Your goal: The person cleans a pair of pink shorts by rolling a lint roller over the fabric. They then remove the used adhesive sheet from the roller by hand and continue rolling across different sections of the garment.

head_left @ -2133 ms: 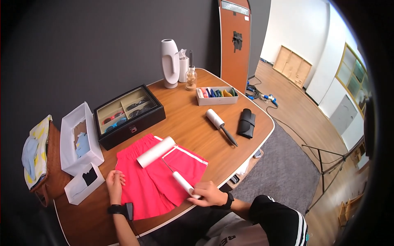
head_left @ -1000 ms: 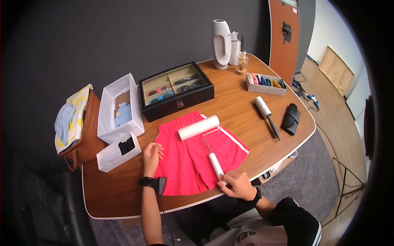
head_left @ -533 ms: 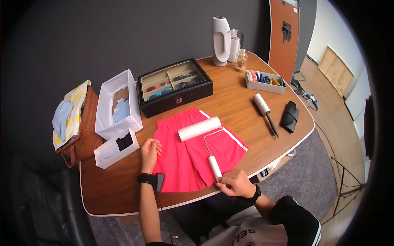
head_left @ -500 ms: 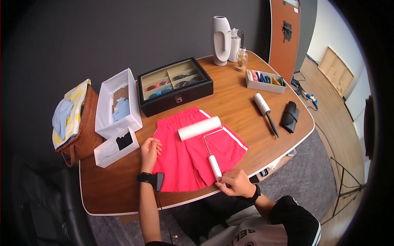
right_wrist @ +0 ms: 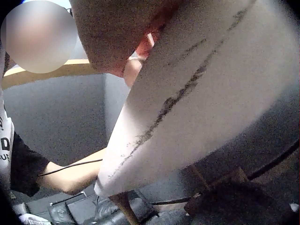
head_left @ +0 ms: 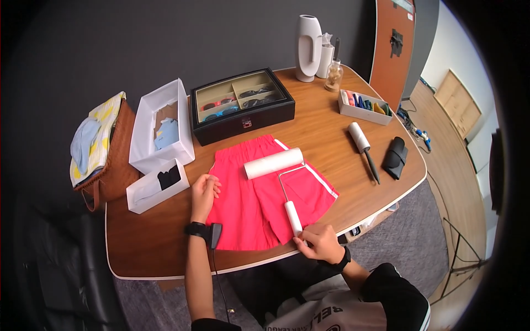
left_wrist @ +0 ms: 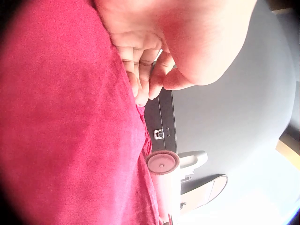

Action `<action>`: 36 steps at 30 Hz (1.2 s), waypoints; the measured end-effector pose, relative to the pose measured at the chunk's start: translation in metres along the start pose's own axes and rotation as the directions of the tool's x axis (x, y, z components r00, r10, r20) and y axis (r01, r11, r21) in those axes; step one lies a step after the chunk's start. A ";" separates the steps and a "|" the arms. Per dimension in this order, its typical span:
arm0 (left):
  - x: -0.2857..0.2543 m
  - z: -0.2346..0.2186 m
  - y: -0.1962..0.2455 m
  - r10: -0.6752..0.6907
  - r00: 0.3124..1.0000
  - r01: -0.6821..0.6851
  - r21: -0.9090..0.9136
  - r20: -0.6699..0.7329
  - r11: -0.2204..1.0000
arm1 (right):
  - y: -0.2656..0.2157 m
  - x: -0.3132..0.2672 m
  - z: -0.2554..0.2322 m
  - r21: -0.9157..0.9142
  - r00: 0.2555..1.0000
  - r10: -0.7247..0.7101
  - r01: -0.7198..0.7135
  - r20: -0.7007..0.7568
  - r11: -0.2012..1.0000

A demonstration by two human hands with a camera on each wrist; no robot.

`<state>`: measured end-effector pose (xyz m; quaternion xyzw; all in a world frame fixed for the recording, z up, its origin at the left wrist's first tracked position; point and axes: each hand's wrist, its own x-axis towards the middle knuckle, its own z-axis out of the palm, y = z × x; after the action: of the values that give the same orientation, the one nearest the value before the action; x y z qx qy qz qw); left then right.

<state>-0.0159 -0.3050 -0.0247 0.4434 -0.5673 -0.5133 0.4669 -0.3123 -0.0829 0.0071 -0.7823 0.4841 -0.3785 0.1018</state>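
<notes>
Pink shorts with a white side stripe lie spread on the wooden table, waistband toward the back. Across their upper part lies the white cylinder of a large lint roller, its wire frame running down to a white handle. My right hand grips the end of that handle at the table's front edge. At the left edge of the shorts is my left hand, loosely curled with nothing in it. In the left wrist view its fingers are right by the cloth. A pale, streaked surface hides most of my right hand in the right wrist view.
Left stand a small white box with socks, a larger white box and a brown basket. Behind is a black glasses case. A smaller lint roller, a black pouch and a sock box lie right.
The head view has turned left, then tilted slightly, so the scene sits farther right and higher. Both hands, the lint roller and the shorts keep nearly the same places relative to each other.
</notes>
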 end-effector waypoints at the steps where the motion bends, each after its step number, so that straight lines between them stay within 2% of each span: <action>1: 0.000 0.000 0.000 0.010 1.000 -0.010 0.004 0.004 1.000 | 0.000 0.000 0.001 -0.008 1.000 0.000 0.000 -0.027 1.000; 14: 0.000 0.002 -0.001 0.009 1.000 -0.009 0.010 0.001 1.000 | -0.002 0.001 0.001 -0.036 1.000 0.015 -0.014 0.017 0.999; 19: -0.002 0.003 0.003 0.003 1.000 -0.004 0.067 0.021 0.998 | -0.002 0.003 0.003 -0.054 1.000 0.023 -0.023 0.008 0.998; 26: -0.003 0.005 0.006 -0.021 1.000 0.020 0.056 0.007 0.998 | -0.003 0.003 0.002 -0.073 0.998 0.050 -0.046 0.048 0.996; 36: -0.001 0.004 0.001 -0.021 1.000 0.022 0.036 -0.015 0.999 | 0.000 0.003 0.002 -0.065 0.999 0.037 -0.035 0.028 0.997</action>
<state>-0.0193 -0.3037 -0.0242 0.4615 -0.5682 -0.5048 0.4575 -0.3097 -0.0854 0.0069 -0.7818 0.5086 -0.3492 0.0904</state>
